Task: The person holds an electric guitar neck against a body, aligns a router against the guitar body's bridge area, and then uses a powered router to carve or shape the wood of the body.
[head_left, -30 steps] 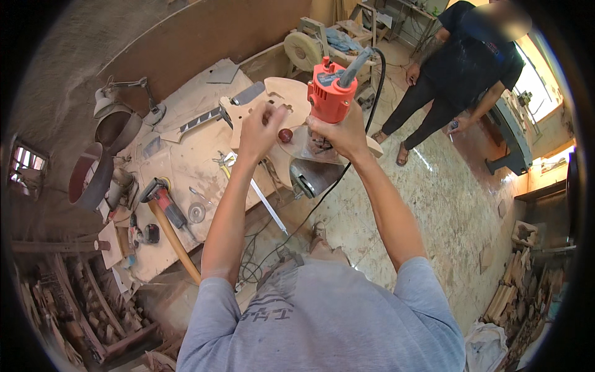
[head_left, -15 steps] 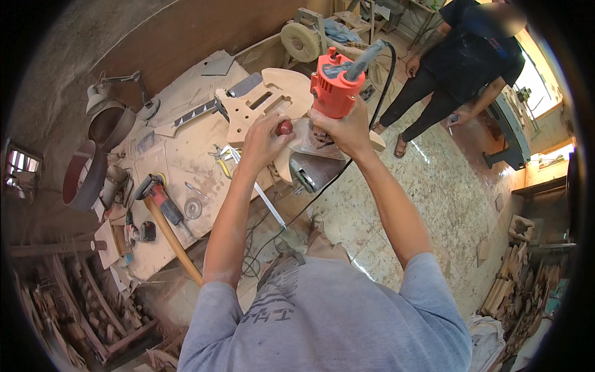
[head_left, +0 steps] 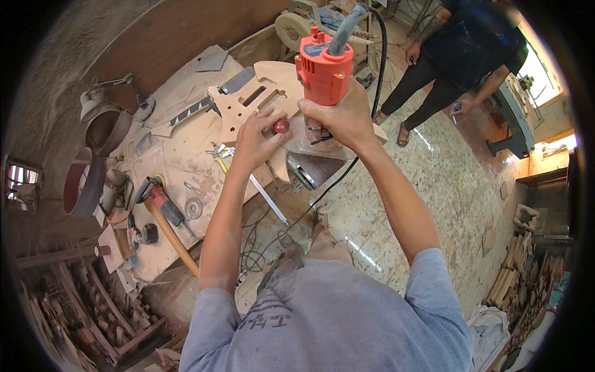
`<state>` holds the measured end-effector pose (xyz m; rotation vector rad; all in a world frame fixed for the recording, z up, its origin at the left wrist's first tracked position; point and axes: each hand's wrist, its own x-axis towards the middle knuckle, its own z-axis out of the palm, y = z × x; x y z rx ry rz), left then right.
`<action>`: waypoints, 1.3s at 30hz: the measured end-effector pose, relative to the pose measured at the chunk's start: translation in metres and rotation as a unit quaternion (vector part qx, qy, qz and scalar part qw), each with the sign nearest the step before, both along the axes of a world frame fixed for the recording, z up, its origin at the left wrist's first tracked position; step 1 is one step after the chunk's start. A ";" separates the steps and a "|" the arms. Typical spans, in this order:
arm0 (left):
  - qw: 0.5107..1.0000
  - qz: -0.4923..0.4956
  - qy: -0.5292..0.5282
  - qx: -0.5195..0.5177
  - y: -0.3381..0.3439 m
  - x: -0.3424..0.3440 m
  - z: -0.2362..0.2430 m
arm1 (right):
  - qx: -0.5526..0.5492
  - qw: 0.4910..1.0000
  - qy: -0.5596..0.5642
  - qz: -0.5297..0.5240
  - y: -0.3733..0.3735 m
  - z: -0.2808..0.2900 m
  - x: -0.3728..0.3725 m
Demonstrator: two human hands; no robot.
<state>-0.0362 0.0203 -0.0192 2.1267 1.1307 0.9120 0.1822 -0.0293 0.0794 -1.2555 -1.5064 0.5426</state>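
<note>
An orange-red handheld router stands upright over a pale wooden guitar body at the bench edge. Around its lower housing, my right hand is closed. The fingers of my left hand close on the round red knob of the clear base plate. That plate lies over the near part of the guitar body, which has pockets and drilled holes. My hands and the router hide the bit. A dark, rounded piece with metal ends shows below the body.
Left on the dusty bench lie an angle grinder, a wooden handle and a guitar neck. A long metal caliper juts past the edge. The router's black cord hangs down. Another person stands at the far right.
The router and my right hand have shifted slightly left and away from me over the guitar body. My left hand stays on the knob. The whole view has shifted a little.
</note>
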 end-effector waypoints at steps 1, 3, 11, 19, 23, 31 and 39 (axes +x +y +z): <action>1.000 0.000 -0.003 0.004 0.001 0.000 -0.002 | -0.017 1.000 0.021 0.007 -0.001 0.001 0.000; 1.000 -0.002 -0.008 0.011 0.000 0.000 -0.002 | -0.054 0.996 0.064 0.021 -0.003 0.002 0.000; 1.000 0.007 0.000 -0.013 -0.001 0.002 0.002 | -0.009 0.999 0.050 0.001 -0.003 -0.006 0.006; 1.000 -0.003 0.017 -0.008 0.001 0.002 0.004 | 0.016 0.999 0.052 0.007 0.001 -0.015 0.008; 0.999 0.022 -0.005 -0.036 -0.003 0.003 0.006 | 0.016 0.999 0.039 -0.006 0.001 -0.016 0.002; 0.999 -0.012 0.007 0.035 -0.005 0.007 0.008 | 0.055 0.998 0.040 0.004 0.000 -0.024 0.008; 0.955 -0.088 -0.257 0.117 -0.002 0.056 0.152 | 0.034 0.999 0.040 -0.003 0.004 -0.026 0.006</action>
